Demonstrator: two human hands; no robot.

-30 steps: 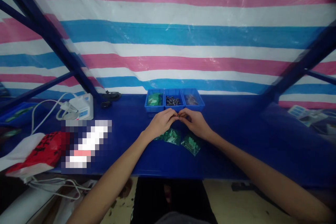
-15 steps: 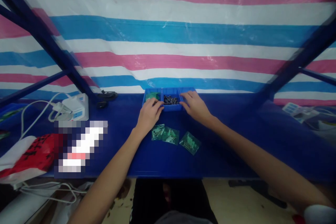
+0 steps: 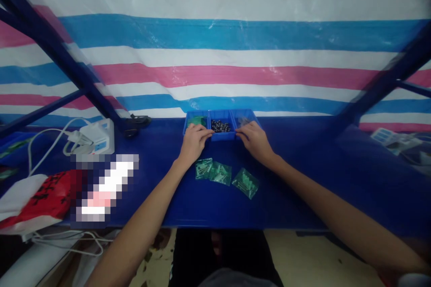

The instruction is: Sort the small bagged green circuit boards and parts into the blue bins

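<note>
A blue divided tray stands at the back of the blue table. Small dark, shiny parts fill its middle section, and green packets lie in the left one. My left hand is at the front of the left section, thumb and forefinger pinched by the front rim. At the front of the right section, my right hand has its fingertips drawn together. What either pinch holds is too small to make out. Between my forearms lie three clear green bags, a left one, a middle one and a right one, with pale, slim pieces inside.
To the left are a white power strip with cables, a black item and a red-and-white bag. Another white socket block sits at the far right. Blue frame posts rise before a striped sheet.
My right hand has drawn back from over the right section to the tray's front, its fingers closing together. My left fingers have shifted slightly right along the rim. The bags lie as before.
</note>
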